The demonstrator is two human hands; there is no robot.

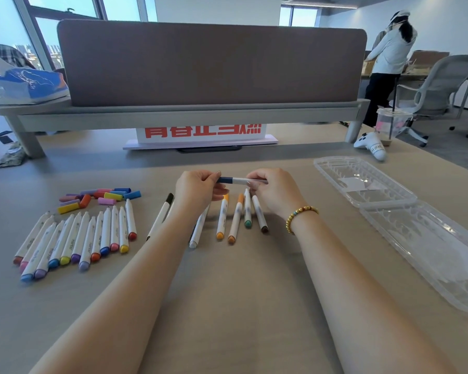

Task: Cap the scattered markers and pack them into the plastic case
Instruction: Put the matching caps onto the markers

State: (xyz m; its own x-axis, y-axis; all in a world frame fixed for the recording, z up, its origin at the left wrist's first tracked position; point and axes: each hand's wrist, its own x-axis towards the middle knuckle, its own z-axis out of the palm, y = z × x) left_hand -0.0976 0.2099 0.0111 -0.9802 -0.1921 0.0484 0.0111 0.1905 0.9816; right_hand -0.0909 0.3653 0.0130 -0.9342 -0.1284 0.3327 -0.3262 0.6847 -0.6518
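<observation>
Above the middle of the desk [241, 279] we hold one marker [242, 181] level between both hands: our left hand [197, 188] pinches the dark blue cap [224, 180] at one end, and our right hand [274, 190] curls round the white barrel. We judge the cap could go on skewed or stop short of seating if we push off-axis, leaving the tip to dry. Our forearms also hang over the capped markers [235, 217] lying below, so a careless drop of the wrists could roll them into the uncapped row [76, 238] at left. Loose caps [100, 197] sit in a pile beyond that row. Well apart to the right lies the plastic case [389, 201], open and holding no markers yet. Our fingers hide the joint between cap and barrel, so we cannot tell whether it is fully closed; one marker under the left wrist is partly covered.
</observation>
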